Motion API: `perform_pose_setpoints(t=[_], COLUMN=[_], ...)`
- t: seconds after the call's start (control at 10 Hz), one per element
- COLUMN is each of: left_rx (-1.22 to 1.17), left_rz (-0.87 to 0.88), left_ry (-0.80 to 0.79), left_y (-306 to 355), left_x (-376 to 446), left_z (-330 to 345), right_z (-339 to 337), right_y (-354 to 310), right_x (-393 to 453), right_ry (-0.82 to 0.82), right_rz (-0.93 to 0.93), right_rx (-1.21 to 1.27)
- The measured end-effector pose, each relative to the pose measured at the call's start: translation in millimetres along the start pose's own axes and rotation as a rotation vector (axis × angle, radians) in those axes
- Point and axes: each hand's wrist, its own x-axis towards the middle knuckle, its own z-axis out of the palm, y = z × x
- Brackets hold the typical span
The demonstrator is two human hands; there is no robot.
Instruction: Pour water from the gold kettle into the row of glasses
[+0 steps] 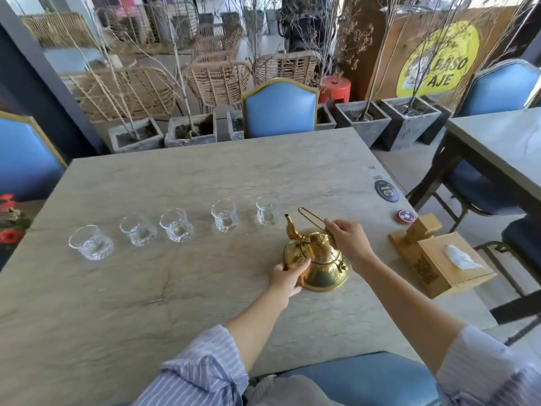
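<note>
The gold kettle (320, 263) stands on the stone table (181, 177), spout pointing to the far left. My left hand (288, 278) wraps the kettle's left side. My right hand (348, 240) pinches the thin wire handle (310, 215), which is tilted up over the lid. Several clear glasses stand in a row to the left: the nearest one (267, 210) is just beyond the spout, then one (224, 215), another (176, 225), and more out to the far left glass (91, 242). I cannot tell whether they hold water.
A wooden tissue box (439, 259) sits at the right edge, with a small red round tin (406, 215) and a black oval plate (386, 191) beyond it. Blue chairs (279, 108) ring the table. Another table (497, 142) stands to the right.
</note>
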Motion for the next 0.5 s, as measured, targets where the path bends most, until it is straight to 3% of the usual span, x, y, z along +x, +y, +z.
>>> perform_pose_setpoints(t=[0.2,0.5], left_rx=[-0.019,0.069], left_rz=[0.025,0.177], left_ry=[0.011,0.169], left_y=[-5.6,17.2], left_x=[-3.5,-43.1], left_z=[-1.9,-25.7], right_z=[-6.2,1.2], right_y=[-4.6,-48.9], right_x=[3.3,-0.1], right_ry=[-0.088,-0.017], right_rz=[0.046,-0.24], right_rx=[-0.029,-0.197])
